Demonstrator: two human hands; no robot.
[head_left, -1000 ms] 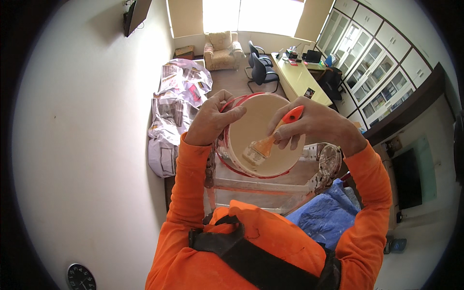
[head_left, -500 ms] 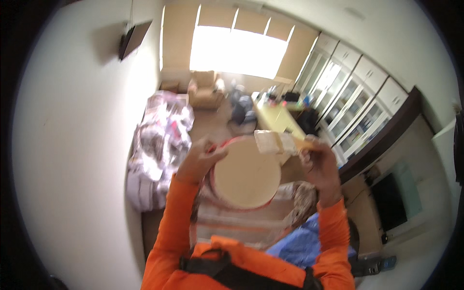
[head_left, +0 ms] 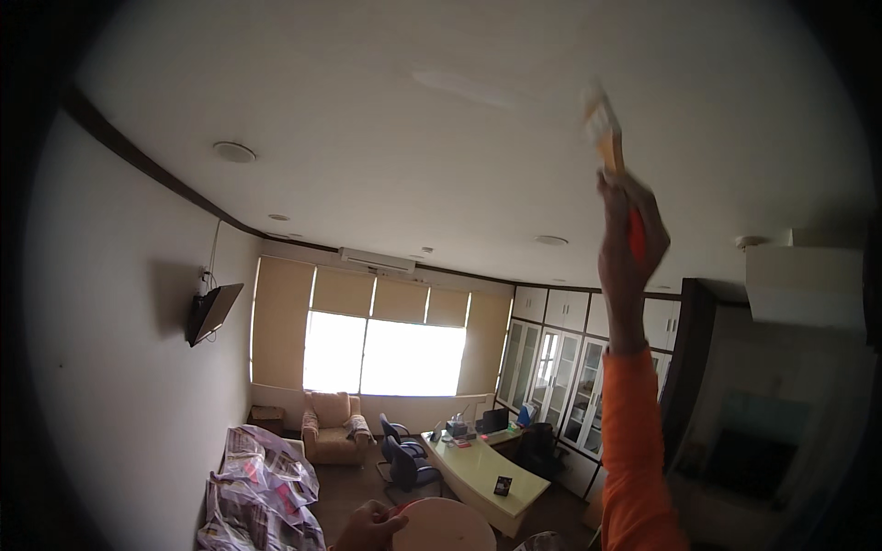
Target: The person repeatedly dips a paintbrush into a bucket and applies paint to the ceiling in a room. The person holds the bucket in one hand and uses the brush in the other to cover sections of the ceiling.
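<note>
My right hand is raised high, gripping a paintbrush with a wooden neck and red handle, its pale bristles pointing up toward the white ceiling. Whether the blurred bristles touch the ceiling I cannot tell. A paler streak shows on the ceiling left of the brush. At the bottom edge my left hand is closed on the rim of a round paint bucket full of cream paint, cut off by the frame.
A sofa under wrinkled plastic lines the left wall, below a mounted screen. An armchair, office chairs, a desk and glass-fronted cabinets stand farther back. A projecting unit hangs at upper right.
The view has tilted up from the bucket to the ceiling. My right hand has lifted the brush out of and high above the bucket. My left hand still holds the bucket.
</note>
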